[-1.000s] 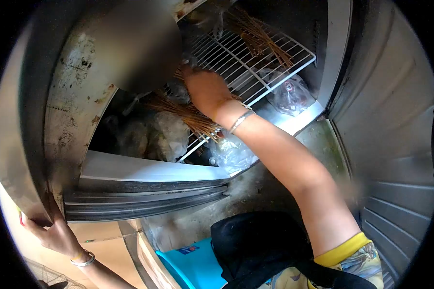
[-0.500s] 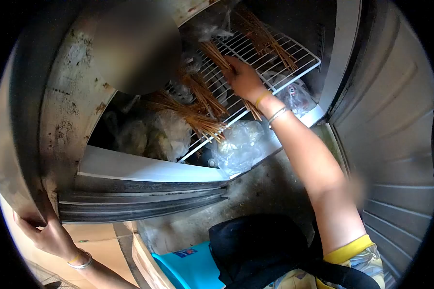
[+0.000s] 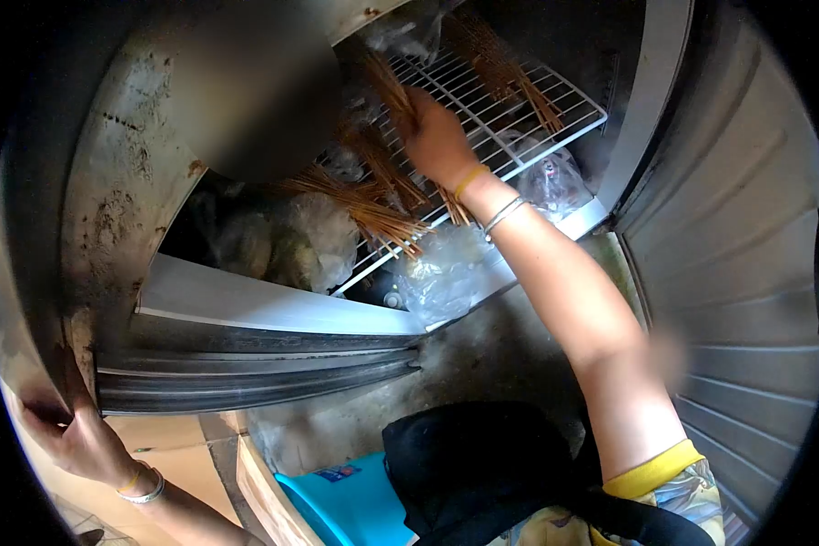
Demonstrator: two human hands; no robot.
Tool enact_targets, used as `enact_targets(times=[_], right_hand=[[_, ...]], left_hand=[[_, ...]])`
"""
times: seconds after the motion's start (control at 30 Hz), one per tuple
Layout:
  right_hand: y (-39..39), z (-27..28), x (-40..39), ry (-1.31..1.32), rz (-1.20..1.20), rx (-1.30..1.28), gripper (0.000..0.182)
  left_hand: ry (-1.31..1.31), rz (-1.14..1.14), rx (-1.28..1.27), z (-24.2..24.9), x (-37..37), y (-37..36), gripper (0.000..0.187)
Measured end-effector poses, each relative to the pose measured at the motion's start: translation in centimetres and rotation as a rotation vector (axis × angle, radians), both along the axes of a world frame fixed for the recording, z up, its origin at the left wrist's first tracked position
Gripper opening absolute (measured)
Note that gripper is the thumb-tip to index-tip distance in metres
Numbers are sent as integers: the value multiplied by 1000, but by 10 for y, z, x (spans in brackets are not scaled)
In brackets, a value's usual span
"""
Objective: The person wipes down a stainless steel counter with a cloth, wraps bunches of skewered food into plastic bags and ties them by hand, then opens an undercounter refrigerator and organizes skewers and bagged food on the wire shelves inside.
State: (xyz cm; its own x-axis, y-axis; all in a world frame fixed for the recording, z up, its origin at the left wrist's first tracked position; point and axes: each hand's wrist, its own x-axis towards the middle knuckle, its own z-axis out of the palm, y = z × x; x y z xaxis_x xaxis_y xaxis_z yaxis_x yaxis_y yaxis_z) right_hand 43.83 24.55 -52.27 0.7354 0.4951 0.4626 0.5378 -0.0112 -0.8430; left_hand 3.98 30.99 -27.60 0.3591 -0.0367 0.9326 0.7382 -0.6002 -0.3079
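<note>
My right hand [image 3: 435, 136] reaches over a white wire shelf [image 3: 564, 138] inside a cabinet, its fingers closed round a bundle of thin brown sticks [image 3: 388, 84]. Part of that bundle is hidden by the hand, and its lower ends show below the palm. To its left, more stick bundles [image 3: 373, 214] lie across the shelf's front edge. Another bundle [image 3: 505, 68] rests farther back on the right. At the lower left, my left hand [image 3: 86, 443] has its fingers curled on the edge of the cabinet door.
Clear plastic bags [image 3: 446, 273] sit under the shelf's front, with another bag [image 3: 555, 182] at the right. Filled bags [image 3: 305, 241] stand at the left. A ribbed metal panel [image 3: 737, 227] rises on the right. Below are a blue container [image 3: 346, 500] and black cloth [image 3: 482, 464].
My right hand has moved a little left with the stick bundle, nearer to the other bundles. My left hand stays on the door edge.
</note>
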Motion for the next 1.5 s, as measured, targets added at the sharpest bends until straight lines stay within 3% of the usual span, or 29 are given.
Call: enact_targets(times=[0.07, 0.13, 0.2, 0.27, 0.33, 0.4, 0.43, 0.47, 0.53, 0.57, 0.6, 0.63, 0.73, 0.77, 0.87, 0.97, 1.03, 1.07, 1.23, 1.27, 1.33, 1.37, 1.43, 1.5], right_hand=[[4, 3, 7, -21, -56, 152, 33], [1, 4, 18, 95, 20, 94, 35], [-6, 4, 26, 390, 201, 160, 35], [-30, 14, 23, 478, 274, 191, 34], [-50, 21, 24, 729, 421, 259, 31], [-54, 7, 31, 768, 469, 340, 28], [-55, 3, 33, 741, 513, 362, 27], [-56, 1, 33, 716, 560, 379, 26], [-60, 2, 29, 710, 551, 400, 24], [-60, -1, 28, 705, 553, 432, 24], [-62, -3, 27, 701, 554, 463, 24], [-66, -3, 25, 727, 543, 456, 25], [-70, -9, 27, 713, 536, 464, 28], [-71, -11, 30, 708, 560, 446, 32], [-73, -8, 33, 746, 556, 432, 35], [-76, -7, 41, 784, 625, 477, 34], [-77, -11, 42, 835, 651, 508, 34], [-77, -12, 44, 852, 662, 517, 34], [-80, -15, 49, 859, 652, 472, 33], [-80, -15, 48, 875, 647, 473, 32], [-79, -16, 47, 891, 645, 473, 32], [-79, -17, 47, 927, 645, 503, 32], [-81, -13, 45, 963, 645, 530, 32], [-83, -8, 43, 986, 665, 532, 31]], left_hand=[[-13, -19, -46, -2, -2, 3, 48], [40, -168, -99, -4, -2, 3, 48], [26, -101, -47, -2, -3, 6, 47], [7, -32, -5, -6, 3, -2, 47], [22, -157, -106, -18, 33, -35, 46], [-11, -564, -153, -54, 64, -72, 38], [-8, -570, -145, -76, 80, -81, 38], [181, -728, -243, -100, 96, -86, 42], [416, -691, -767, -135, 144, -111, 52], [267, -718, -1157, -158, 183, -106, 55], [119, -887, -1386, -180, 220, -89, 53], [32, -835, -1524, -196, 249, -66, 51], [253, -330, -1170, -242, 320, 18, 62], [242, -331, -1166, -250, 334, 36, 62], [197, 7, -1196, -260, 352, 61, 68], [268, -47, -1264, -250, 349, 67, 60], [108, 170, -1546, -233, 349, 59, 47], [110, 171, -1551, -238, 347, 64, 47], [-129, -253, -1284, -262, 340, 69, 36], [-130, -251, -1285, -263, 339, 66, 36], [-364, -610, -1516, -259, 337, 56, 30], [-365, -609, -1516, -258, 335, 50, 30], [-532, -931, -1646, -252, 332, 38, 23], [-548, -1043, -1751, -237, 326, 33, 22]])
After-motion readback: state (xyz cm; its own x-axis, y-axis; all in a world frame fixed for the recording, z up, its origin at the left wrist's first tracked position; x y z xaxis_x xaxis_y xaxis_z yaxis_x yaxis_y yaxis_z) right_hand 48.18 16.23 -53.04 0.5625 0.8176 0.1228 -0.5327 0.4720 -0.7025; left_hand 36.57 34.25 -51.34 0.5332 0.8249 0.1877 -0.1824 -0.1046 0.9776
